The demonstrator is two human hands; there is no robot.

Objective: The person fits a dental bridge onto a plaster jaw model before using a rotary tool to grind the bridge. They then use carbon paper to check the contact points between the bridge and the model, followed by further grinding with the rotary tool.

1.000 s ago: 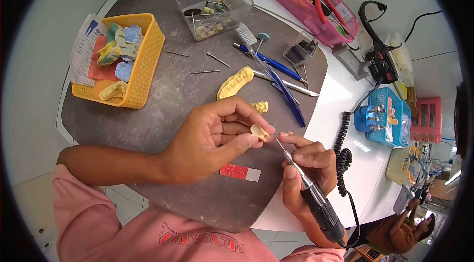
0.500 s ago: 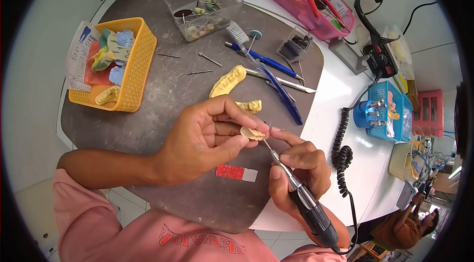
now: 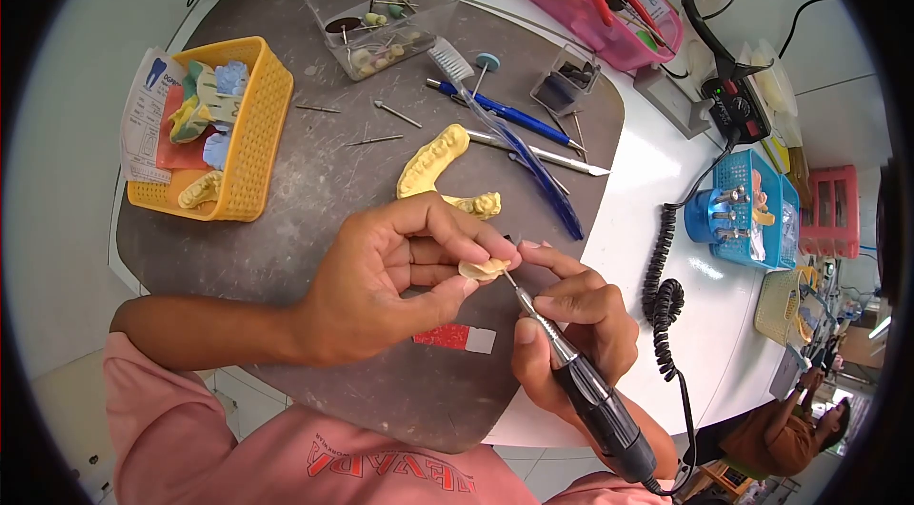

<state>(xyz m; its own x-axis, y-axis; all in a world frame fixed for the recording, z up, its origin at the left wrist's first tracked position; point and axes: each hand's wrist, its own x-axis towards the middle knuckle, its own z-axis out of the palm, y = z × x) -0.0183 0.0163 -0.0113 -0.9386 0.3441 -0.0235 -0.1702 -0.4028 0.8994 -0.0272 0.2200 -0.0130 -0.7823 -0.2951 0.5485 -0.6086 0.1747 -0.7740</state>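
Between the fingertips and thumb of my left hand (image 3: 395, 262) is a small cream dental piece (image 3: 484, 270). My right hand (image 3: 576, 329) grips a black and silver rotary handpiece (image 3: 595, 400), its thin bur touching or very close to the piece's right side. A yellow dental cast (image 3: 430, 162) lies just beyond my left hand. Below the fingers, a red and white strip (image 3: 454, 337) rests on the grey mat (image 3: 381, 400), partly covered by my left hand.
A yellow basket (image 3: 262, 134) with casts stands left. A clear box (image 3: 428, 5) of burs and a pink bin (image 3: 609, 24) are at the back. Blue brush (image 3: 538, 167) and knife (image 3: 571, 161) lie beyond the hands. Blue basket (image 3: 785, 219) and coiled cord (image 3: 657, 286) are right; a person (image 3: 781, 438) sits far right.
The cream piece has tilted in my left fingers and moved slightly down. The handpiece has shifted slightly left and down with my right hand. More of the yellow cast shows.
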